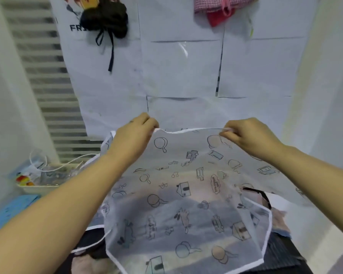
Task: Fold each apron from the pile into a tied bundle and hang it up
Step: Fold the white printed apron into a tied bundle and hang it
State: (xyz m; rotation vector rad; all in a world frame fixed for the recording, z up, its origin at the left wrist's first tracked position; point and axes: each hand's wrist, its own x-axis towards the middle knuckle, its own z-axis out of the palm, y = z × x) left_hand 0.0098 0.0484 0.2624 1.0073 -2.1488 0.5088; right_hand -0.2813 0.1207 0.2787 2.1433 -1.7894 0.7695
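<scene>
A thin white see-through apron (186, 194) printed with cartoon drawings hangs spread in front of me. My left hand (133, 135) pinches its white-trimmed top edge at the left. My right hand (248, 135) pinches the same edge at the right, and the edge is stretched between them. Beneath the apron lies the pile of other aprons (281, 250), dark and striped cloth showing through. A black tied bundle (105, 20) hangs on the wall at top left, its strings dangling. A pink checked and red bundle (220, 8) hangs at top right.
The wall behind is covered with white paper sheets (182, 70). A white tray of small items (44, 175) stands at the left, with a blue sheet (10, 210) in front of it. Slatted blinds (44, 76) run down the left side.
</scene>
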